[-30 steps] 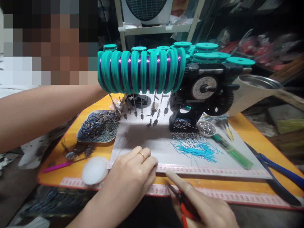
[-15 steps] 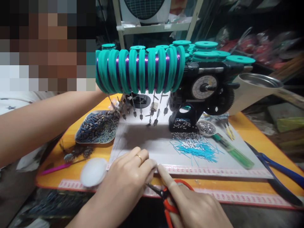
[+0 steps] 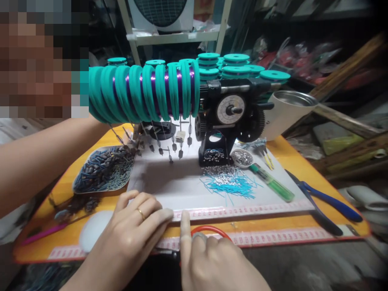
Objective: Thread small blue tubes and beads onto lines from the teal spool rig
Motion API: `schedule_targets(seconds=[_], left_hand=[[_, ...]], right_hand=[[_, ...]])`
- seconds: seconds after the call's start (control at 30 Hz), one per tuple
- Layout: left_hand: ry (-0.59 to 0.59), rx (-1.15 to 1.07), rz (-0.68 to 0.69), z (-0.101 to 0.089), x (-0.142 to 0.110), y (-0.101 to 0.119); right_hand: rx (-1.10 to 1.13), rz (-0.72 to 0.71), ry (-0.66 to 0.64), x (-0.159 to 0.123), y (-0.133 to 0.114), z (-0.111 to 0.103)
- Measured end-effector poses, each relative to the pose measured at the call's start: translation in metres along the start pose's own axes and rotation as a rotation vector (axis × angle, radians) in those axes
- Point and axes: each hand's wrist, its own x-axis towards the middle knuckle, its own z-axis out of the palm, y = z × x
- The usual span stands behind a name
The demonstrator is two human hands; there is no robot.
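My left hand, with a ring on one finger, lies at the front edge of the white board. Its fingers are pressed together beside the printed measuring tape; anything pinched in them is hidden. Red-handled scissors are in my right hand, their blades mostly out of sight below it. The right index finger stretches forward onto the tape, a little apart from my left fingertips. Above hangs a row of teal spools with purple wire, small weights dangling from them.
A black winding machine with a dial stands behind. Cut blue tubes, a dish of metal bits, a green box cutter and large blue-handled pliers lie rightward. A tray of parts and another person's arm are left.
The view has swung right, shifting the scene leftward. My right index finger now points straight forward on the tape, and the scissors have turned so their blades sit lower, mostly hidden.
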Motion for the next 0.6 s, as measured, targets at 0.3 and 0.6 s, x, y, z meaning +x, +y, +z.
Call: schedule_targets(seconds=[0.3,0.6], left_hand=[[0.017,-0.110,-0.072,0.002,-0.003,0.001],[0.059,-0.175,-0.128,0.006,0.000,0.000]], right_hand=[[0.013,-0.002,-0.002,-0.008,0.003,0.004],[0.013,-0.020,0.034,-0.016,0.010,0.012]])
